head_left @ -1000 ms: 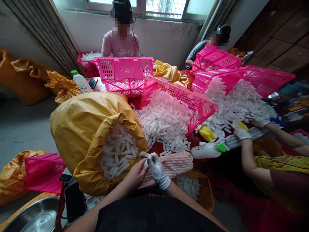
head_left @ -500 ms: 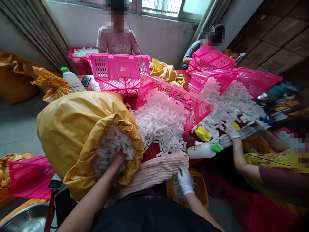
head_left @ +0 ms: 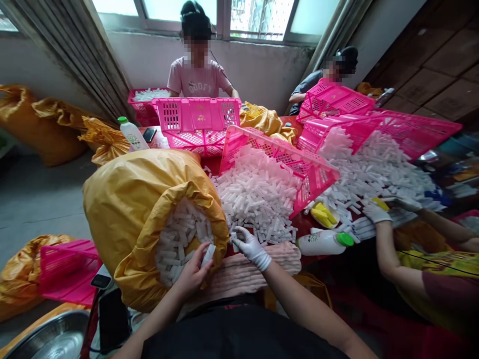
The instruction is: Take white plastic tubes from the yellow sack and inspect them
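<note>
A white stick [head_left: 208,255] is being gripped by the curled fingers of the bare left hand [head_left: 191,273], just above the open mouth of a yellow woven sack [head_left: 123,209] packed with white sticks. A small white piece [head_left: 234,236] is being pinched by the fingertips of the gloved right hand [head_left: 251,248], beside a ridged pale-pink bundle [head_left: 249,269]. Beyond it, a heap of white sticks [head_left: 256,197] is being spilled across a red-covered table [head_left: 303,224] from a tilted pink plastic crate [head_left: 280,159]. A white bottle with a green cap [head_left: 325,243] is being left lying nearby. At right, white-gloved hands [head_left: 376,213] are being kept on stacked sticks by a co-worker [head_left: 422,279]. Further off, an upright pink crate [head_left: 196,119] is being faced by a seated person [head_left: 196,75].
</note>
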Tool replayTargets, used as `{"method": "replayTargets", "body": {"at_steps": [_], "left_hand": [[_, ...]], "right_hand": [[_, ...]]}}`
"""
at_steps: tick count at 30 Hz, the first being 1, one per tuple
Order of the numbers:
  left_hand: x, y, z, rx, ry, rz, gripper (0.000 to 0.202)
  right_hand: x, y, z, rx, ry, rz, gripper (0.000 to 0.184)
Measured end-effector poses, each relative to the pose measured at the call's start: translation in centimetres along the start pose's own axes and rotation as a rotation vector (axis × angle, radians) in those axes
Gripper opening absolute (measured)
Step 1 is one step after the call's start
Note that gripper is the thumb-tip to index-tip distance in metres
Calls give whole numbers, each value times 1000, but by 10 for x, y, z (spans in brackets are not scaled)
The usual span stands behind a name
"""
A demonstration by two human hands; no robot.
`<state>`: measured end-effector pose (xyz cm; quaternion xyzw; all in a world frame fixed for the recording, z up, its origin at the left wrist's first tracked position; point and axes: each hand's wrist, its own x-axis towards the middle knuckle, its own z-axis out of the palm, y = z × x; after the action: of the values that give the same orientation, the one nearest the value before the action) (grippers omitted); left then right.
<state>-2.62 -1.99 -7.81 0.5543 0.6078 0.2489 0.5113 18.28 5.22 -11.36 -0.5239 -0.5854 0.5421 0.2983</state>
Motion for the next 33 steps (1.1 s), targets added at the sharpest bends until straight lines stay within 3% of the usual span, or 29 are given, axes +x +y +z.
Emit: {"method": "replayTargets", "body": {"at_steps": [2,4,6,9,11,13,16,18,20,23,25,30,33], "left_hand": [[-11,12,0,15,-43,92,45],[-17,22,-2,37,-82,153,43],[-19,28,-4,68,-119,180,43],[-16,35,-4,146,-196,219,40],[-12,41,-1,208,-244,229,39],[-10,47,3,211,-280,237,38],[-10,55,10,10,-298,203,43],[-12,57,15,-197,-304,142,47],[-14,57,20,-397,-322,73,47],[-15,56,26,-618,-340,-48,46],[-15,57,26,-619,-295,-59,44],[-13,62,23,-337,-94,91,32],[-15,59,32,-570,-172,-25,37]], "right_hand": [[-17,-34,0,430,-56,-85,37],[-32,-62,-5,611,-145,-81,35],[-40,-78,-12,530,-238,-6,28],[-41,-83,-17,152,-316,8,17],[-38,-81,-14,-74,-268,-53,14],[-35,-79,-8,-94,-140,-102,12],[-35,-77,4,290,75,-104,22],[-39,-75,12,578,149,-97,28],[-45,-73,20,728,145,-90,30],[-51,-70,30,748,119,-54,30],[-52,-71,33,726,147,-38,30],[-53,-71,36,740,231,-11,31],[-58,-68,43,760,209,39,40]]}}
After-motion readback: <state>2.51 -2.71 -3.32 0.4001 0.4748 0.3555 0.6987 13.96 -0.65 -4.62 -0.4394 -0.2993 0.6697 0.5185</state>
